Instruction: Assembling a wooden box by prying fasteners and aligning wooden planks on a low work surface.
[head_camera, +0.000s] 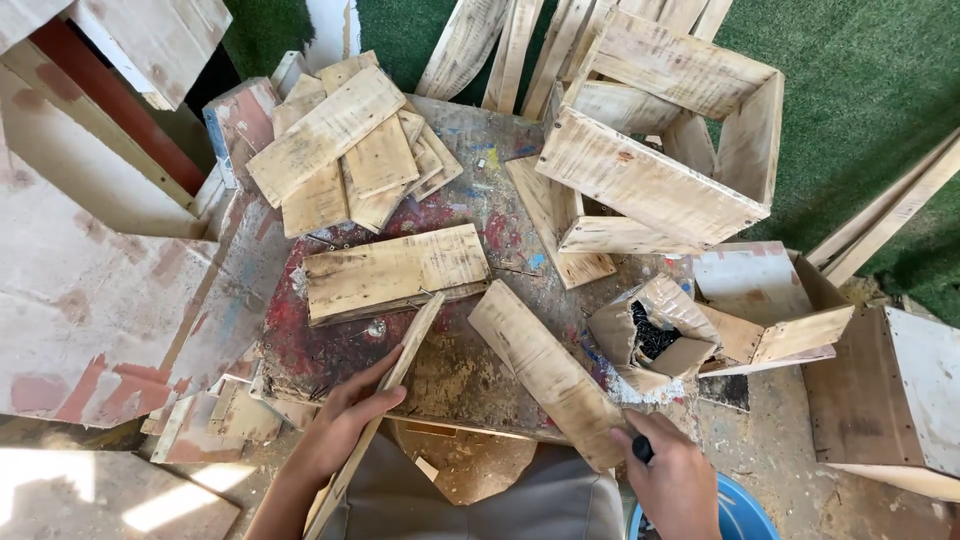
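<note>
A thin wooden slat (385, 410) is gripped near its lower end by the left hand (345, 420), fingers wrapped around its narrow edge, and it is held on edge, slanting up to the paint-stained worktable (450, 370) just below a flat plank (395, 272). The right hand (675, 480) is closed around a dark handle (642, 449) at the near end of a broader board (545, 370), which lies diagonally on the table beside an open cardboard box of dark nails (652, 335). The slat is judged light, stiff and rough, likely splintery and apt to crack if flexed; a hold lower down along its edges seems soundest. An open-frame wooden crate (670, 150) is seen at the far side, a stack of short boards (350, 150) at far left.
</note>
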